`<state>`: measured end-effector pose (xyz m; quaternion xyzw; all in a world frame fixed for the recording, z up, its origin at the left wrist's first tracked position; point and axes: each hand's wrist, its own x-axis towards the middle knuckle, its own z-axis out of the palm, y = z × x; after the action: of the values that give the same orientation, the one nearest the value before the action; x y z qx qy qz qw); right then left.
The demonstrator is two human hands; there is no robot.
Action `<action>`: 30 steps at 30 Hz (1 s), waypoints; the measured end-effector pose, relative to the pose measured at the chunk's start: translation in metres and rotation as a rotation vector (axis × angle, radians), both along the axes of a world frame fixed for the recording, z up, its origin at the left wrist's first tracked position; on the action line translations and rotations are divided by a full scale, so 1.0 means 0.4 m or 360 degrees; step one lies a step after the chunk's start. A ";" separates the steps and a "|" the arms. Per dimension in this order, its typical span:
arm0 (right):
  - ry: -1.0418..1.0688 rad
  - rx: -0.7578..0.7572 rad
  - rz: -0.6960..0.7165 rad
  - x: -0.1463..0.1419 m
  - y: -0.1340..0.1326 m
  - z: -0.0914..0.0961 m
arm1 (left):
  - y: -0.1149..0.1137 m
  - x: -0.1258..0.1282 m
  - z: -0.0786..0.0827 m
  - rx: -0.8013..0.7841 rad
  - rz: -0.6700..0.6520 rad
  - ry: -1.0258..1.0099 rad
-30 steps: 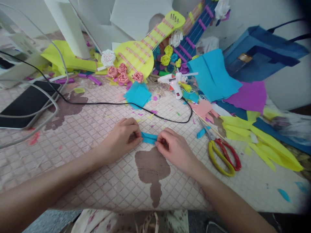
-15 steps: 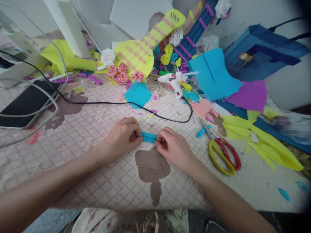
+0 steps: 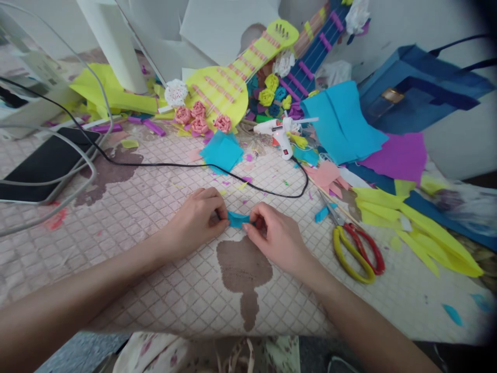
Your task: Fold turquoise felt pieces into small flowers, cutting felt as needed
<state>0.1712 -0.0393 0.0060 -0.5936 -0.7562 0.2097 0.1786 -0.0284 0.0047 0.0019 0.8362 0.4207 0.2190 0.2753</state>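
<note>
My left hand [image 3: 196, 220] and my right hand [image 3: 276, 237] rest on the pink quilted tabletop [image 3: 155, 290], each pinching one end of a small folded blue paper strip [image 3: 237, 219]. The strip lies between the fingertips, slightly bowed. Both hands' fingers are curled closed on it. Scissors [image 3: 355, 246] with red and yellow handles lie to the right of my right hand. A white glue gun [image 3: 277, 130] stands further back, its black cord [image 3: 233, 176] looping across the table just beyond my hands.
A yellow paper guitar [image 3: 229, 83] with pink paper roses [image 3: 200, 119], blue sheets [image 3: 337, 122], purple paper [image 3: 399, 155] and yellow strips [image 3: 419, 228] crowd the back and right. A black tablet [image 3: 42, 166] with grey cables lies left. A blue bag [image 3: 423, 88] stands at the far right.
My hands have drawn slightly closer together, and the blue strip between them looks shorter and more bowed. Everything else stays put.
</note>
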 end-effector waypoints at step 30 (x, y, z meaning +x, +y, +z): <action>-0.0043 0.0071 0.0008 0.009 0.001 -0.017 | -0.045 0.058 -0.009 0.0168 0.0367 0.0300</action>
<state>0.1746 -0.0387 -0.0007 -0.5903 -0.7645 0.1852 0.1812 -0.0053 -0.0134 -0.0015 0.8126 0.5257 0.1913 0.1632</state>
